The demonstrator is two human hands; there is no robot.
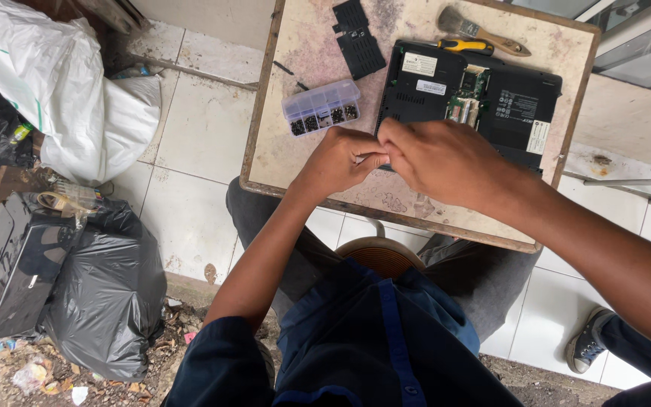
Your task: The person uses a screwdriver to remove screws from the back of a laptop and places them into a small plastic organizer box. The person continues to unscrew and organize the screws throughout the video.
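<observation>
A black laptop (491, 102) lies upside down on a small worn table (303, 158), with a panel off and its circuit board showing. My left hand (337, 162) and my right hand (442, 162) meet at the laptop's near left corner, fingertips pinched together. Whatever small thing they pinch is hidden by the fingers. A clear compartment box of screws (322, 107) sits just beyond my left hand. Two black cover panels (357, 39) lie at the table's far side.
A paintbrush (484, 32) and a yellow-handled screwdriver (465, 45) lie behind the laptop. On the tiled floor to the left are a white sack (62, 83), black rubbish bags (107, 294) and a dark box (9, 271). My shoe (588, 343) is at lower right.
</observation>
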